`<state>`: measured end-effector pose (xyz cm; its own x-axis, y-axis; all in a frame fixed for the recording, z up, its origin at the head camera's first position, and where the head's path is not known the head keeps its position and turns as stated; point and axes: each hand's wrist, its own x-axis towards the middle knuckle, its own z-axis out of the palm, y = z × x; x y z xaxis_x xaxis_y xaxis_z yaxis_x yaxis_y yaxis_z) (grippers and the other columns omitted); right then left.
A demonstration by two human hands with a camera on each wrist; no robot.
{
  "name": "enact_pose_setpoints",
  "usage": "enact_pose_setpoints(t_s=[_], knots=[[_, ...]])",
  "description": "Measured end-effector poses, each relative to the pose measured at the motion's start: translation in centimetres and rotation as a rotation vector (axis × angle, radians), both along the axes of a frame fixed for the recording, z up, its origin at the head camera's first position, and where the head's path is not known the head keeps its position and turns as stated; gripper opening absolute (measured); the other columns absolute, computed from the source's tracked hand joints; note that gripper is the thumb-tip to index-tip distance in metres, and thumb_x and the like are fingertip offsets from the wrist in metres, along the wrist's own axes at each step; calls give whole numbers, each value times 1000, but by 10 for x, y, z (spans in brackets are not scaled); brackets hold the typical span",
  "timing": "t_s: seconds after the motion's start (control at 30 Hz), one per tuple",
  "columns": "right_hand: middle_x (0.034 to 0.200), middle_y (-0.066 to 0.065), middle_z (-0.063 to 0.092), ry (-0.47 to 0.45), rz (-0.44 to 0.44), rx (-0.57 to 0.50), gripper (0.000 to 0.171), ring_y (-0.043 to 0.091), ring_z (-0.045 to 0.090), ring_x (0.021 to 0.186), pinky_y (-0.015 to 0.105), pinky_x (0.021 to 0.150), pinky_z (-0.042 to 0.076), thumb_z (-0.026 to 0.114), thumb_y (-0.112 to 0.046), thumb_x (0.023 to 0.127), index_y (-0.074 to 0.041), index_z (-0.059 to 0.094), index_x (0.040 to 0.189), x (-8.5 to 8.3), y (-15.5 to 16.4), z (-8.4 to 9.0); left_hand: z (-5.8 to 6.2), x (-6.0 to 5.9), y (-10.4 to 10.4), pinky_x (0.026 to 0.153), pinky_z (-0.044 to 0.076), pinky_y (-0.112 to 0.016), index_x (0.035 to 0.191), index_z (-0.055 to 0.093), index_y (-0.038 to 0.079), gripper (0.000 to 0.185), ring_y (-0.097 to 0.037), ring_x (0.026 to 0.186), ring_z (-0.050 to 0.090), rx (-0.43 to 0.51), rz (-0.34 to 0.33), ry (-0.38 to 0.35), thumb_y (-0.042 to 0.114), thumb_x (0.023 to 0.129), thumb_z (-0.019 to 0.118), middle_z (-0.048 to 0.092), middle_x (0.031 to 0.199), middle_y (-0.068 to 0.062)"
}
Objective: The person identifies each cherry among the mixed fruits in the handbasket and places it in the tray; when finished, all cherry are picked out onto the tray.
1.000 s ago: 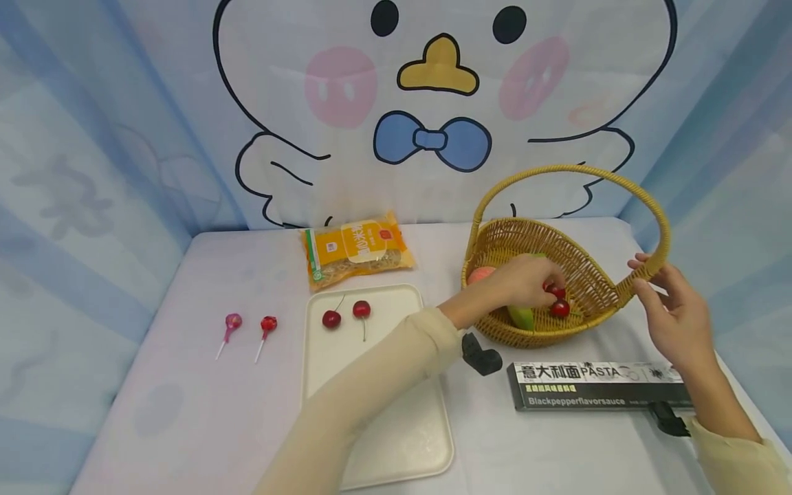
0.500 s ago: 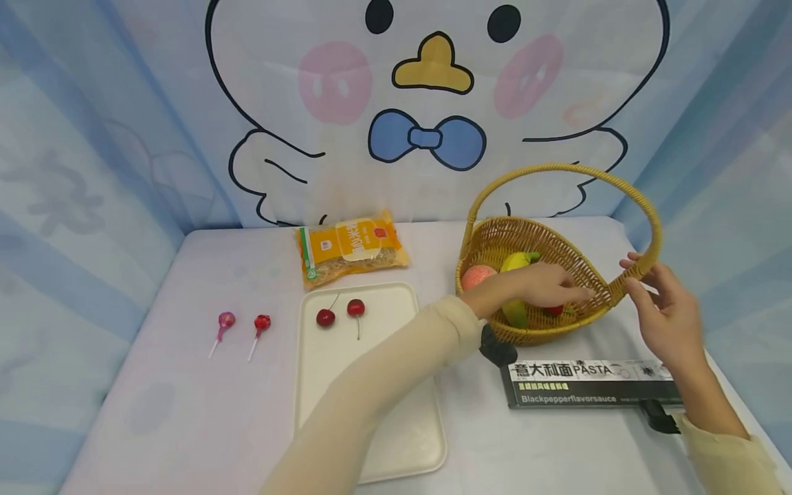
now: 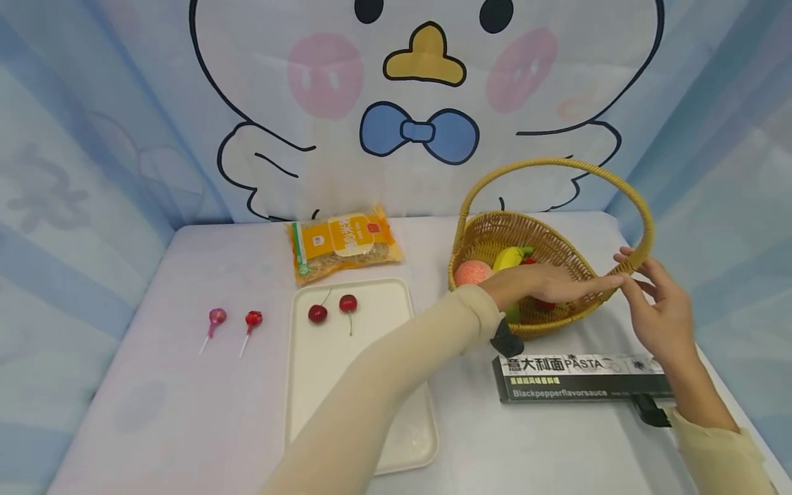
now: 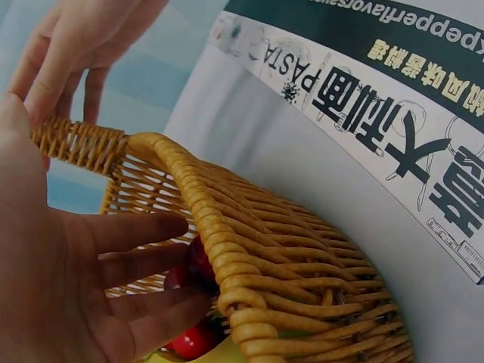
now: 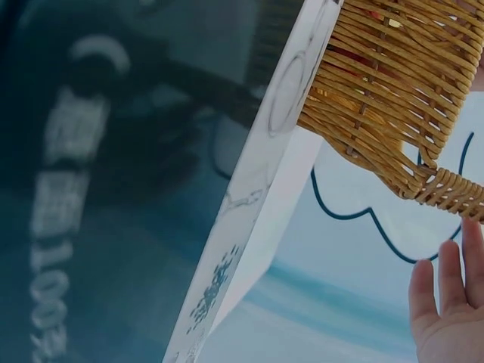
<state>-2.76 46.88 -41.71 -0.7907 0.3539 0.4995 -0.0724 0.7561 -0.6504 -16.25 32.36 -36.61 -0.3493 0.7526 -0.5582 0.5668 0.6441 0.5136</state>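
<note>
A wicker basket (image 3: 526,230) with a tall arched handle (image 3: 647,227) stands at the back right. Inside it are a round pinkish fruit (image 3: 473,272), a yellow banana (image 3: 509,258) and red cherries (image 4: 194,342), partly hidden by my left hand (image 3: 551,283). That hand reaches over the basket with its fingers extended and grips nothing; its thumb points to the handle's right base. My right hand (image 3: 662,309) holds that base between thumb and fingers. In the right wrist view its fingers (image 5: 451,276) look fairly straight beside the handle, the thumb unseen.
A cream tray (image 3: 315,378) with two cherries (image 3: 348,303) lies under my left sleeve. Two lollipops (image 3: 216,316) are on the left. A yellow grain bag (image 3: 346,240) lies behind the tray. A black pasta box (image 3: 557,393) sits in front of the basket.
My left hand has let go of the cherries in the basket, straightened its fingers and moved right to the handle's base. The right hand stays at the handle. The head view has shifted slightly.
</note>
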Motion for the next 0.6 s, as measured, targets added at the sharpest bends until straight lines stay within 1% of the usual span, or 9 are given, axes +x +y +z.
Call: enact_pose_setpoints(t_s=[0.1,0.23,0.33,0.47,0.53,0.6], knots=[[134,-37,59,18,17,2,44,-20,48,130,0,100,38,61,-17,109,-18,59,153,-2,-1,0,-3,-1,1,119,40,-26,154,49,48,73,0,150,45,-15,-18,7,82,100,13,58,154,20],[136,-36,59,41,38,8,43,-18,48,132,-1,99,39,61,-14,108,-16,60,151,-4,-1,1,-6,-2,3,122,36,-25,160,35,50,72,2,153,40,-28,-36,16,82,100,11,43,164,23],[137,-33,60,57,50,-1,43,-17,50,132,0,99,39,62,-12,108,-14,61,150,-5,-1,0,-9,-2,4,124,34,-24,162,28,50,72,3,155,36,-24,-38,0,81,101,11,35,168,24],[136,-34,60,63,52,-6,43,-16,50,132,1,100,39,62,-11,108,-14,61,150,-4,1,-1,-10,-2,6,125,34,-25,162,29,50,72,3,155,37,-18,-42,5,82,100,12,36,167,23],[136,-35,60,58,48,-1,43,-17,49,133,1,100,39,62,-12,108,-14,61,151,-4,1,-1,-9,-3,6,123,36,-24,162,31,49,72,2,153,39,-21,-47,19,82,100,12,39,166,23],[135,-36,59,56,43,1,43,-17,49,133,1,99,39,62,-13,108,-14,61,151,-3,1,-2,-7,-3,5,118,40,-23,161,35,47,74,1,149,45,-26,-47,50,82,100,14,43,164,21]])
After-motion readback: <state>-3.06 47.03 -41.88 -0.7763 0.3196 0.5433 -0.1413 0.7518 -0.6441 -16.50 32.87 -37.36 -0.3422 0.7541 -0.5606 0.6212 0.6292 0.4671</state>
